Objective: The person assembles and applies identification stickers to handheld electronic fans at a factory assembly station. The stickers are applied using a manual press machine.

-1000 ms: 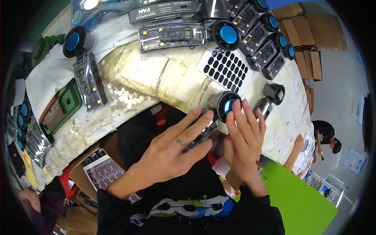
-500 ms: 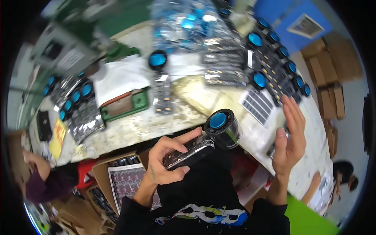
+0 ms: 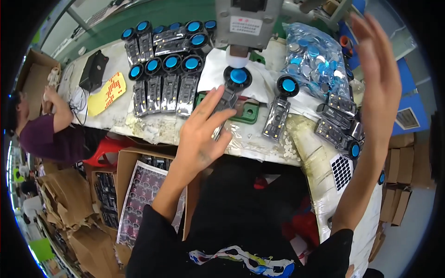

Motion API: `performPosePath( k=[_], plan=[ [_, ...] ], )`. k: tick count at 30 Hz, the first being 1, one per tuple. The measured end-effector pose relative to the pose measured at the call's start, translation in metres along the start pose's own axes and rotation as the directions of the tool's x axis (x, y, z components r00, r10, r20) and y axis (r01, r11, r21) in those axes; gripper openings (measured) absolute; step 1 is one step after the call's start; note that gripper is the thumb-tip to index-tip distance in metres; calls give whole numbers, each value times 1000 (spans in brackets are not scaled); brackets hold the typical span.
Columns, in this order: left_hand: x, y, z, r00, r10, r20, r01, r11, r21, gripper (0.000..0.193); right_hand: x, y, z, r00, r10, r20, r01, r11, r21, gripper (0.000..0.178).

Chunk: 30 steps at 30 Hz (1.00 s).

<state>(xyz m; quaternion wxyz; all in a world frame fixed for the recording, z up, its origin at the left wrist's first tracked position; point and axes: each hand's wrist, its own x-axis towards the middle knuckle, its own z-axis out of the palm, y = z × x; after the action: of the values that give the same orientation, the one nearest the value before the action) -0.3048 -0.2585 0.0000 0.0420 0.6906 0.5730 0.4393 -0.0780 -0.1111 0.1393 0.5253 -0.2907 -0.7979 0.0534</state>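
Observation:
My left hand (image 3: 201,132) grips the dark, clear-cased body of a handheld device (image 3: 227,99), its fingers partly covering it. The device's round black head carries a blue disc and rests on a white cloth (image 3: 214,65). Directly above that disc is the white tip (image 3: 237,59) of a grey press (image 3: 245,23); I cannot tell whether they touch. A green fixture (image 3: 250,112) lies partly under the device. At the upper right, my right hand (image 3: 378,60) is raised with its fingers stretched out and nothing in it. Another such device (image 3: 276,118) lies right of the fixture.
Rows of similar devices (image 3: 170,92) lie left of the press. A clear bag of blue discs (image 3: 315,60) sits behind, with more devices (image 3: 334,121) before it. A black box (image 3: 94,70) and yellow sheet (image 3: 107,94) lie far left, near a seated person (image 3: 51,125). Cardboard boxes (image 3: 127,173) stand below.
My left hand has brought the device from the table's front edge up onto the cloth beneath the press. My right hand has risen toward the upper right. The view has swung left.

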Motion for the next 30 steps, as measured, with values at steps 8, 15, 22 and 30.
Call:
performPosePath(
  k=[8,15,22,30],
  plan=[
    [12,-13,17,994,-53,-95,49,998,-41,33,30,121,30,942,11,-336,43,987,152,37],
    [14,-18,24,991,-31,-128,36,999,36,37,23,316,-15,952,31,-305,30,981,191,35],
    [19,-12,38,983,13,-183,-20,999,-36,38,48,494,-172,947,-58,-315,96,990,106,34],
    [12,-18,25,985,-59,-162,68,996,55,38,-4,174,15,934,-71,-349,155,964,217,32]
  ],
)
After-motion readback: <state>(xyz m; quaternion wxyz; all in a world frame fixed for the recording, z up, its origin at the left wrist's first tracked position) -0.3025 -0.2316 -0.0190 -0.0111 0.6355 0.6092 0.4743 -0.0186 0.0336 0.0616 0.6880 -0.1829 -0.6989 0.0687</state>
